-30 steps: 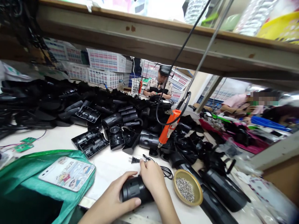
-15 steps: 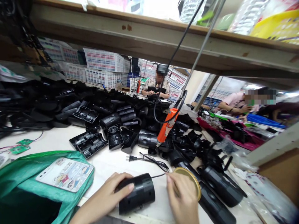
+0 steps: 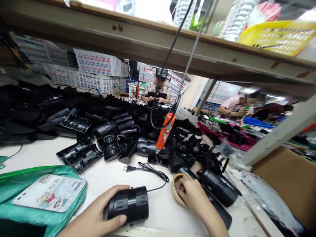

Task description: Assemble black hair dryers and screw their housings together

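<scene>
My left hand (image 3: 105,210) is wrapped round a black cylindrical plastic housing (image 3: 134,204) with slots in its side, which lies near the table's front edge. A black power cord (image 3: 154,172) with a two-pin plug runs from behind the housing and lies coiled on the table. My right hand (image 3: 191,191) reaches into a small round yellowish bowl (image 3: 175,197), fingers bunched together. Small metal bits, probably screws, show beside the fingertips; whatever the fingers pinch is hidden. An orange electric screwdriver (image 3: 165,131) hangs on a cable beyond the bowl, tip down.
Black plastic shells (image 3: 79,154) are heaped across the table behind. To the left, a phone (image 3: 50,192) lies on a green bag (image 3: 76,184). More black cylinders (image 3: 219,187) lie at right, beside the bowl. A shelf (image 3: 148,42) crosses overhead. Co-workers (image 3: 158,89) sit beyond.
My right hand has moved from beside the cord into the bowl. The housing has rolled a little in my left hand, so that slots now face up. The camera view has turned right.
</scene>
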Available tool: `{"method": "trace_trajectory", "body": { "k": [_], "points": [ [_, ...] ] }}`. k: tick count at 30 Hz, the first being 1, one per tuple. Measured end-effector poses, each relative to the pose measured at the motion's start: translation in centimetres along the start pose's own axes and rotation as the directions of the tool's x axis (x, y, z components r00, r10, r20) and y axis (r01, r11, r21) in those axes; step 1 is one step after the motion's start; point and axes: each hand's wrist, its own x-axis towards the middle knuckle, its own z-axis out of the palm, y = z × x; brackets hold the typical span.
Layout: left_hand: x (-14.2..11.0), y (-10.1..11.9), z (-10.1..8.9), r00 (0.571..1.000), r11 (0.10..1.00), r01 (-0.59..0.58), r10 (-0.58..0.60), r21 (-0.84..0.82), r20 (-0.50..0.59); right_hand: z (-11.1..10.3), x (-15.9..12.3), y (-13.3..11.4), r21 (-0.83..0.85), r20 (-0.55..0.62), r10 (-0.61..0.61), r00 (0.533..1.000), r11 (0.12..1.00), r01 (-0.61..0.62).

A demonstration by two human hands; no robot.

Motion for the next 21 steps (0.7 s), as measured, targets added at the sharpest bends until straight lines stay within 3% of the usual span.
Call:
{"method": "trace_trajectory", "body": {
  "k": [5, 8, 12, 14, 21],
  "points": [
    [-0.4, -0.7, 0.3, 0.999, 0.999, 0.048, -0.048, 0.023, -0.007, 0.2, -0.3, 0.8, 0.059, -0.070, -0.021, 0.997, 0.998, 0.025],
    [-0.5, -0.1, 0.4, 0.994, 0.998, 0.050, -0.046, 0.034, -0.095, -0.1, -0.6, 1.5, 0.099, -0.157, -0.007, 0.988, 0.995, 0.022],
    [0.2, 1.3, 0.6, 0.954, 0.994, -0.043, 0.071, 0.099, -0.293, -0.2, -1.0, 2.1, 0.158, -0.236, 0.003, 0.972, 0.987, 0.036],
    [0.7, 2.1, 0.9, 0.931, 0.982, -0.106, 0.154, 0.159, -0.330, -0.1, -1.0, 2.2, 0.181, -0.262, 0.014, 0.965, 0.983, 0.035],
    [2.6, 5.7, 3.1, 0.888, 0.905, -0.348, 0.402, 0.245, -0.224, 0.3, -1.2, 1.3, 0.264, -0.282, 0.043, 0.959, 0.964, 0.035]
  ]
}}
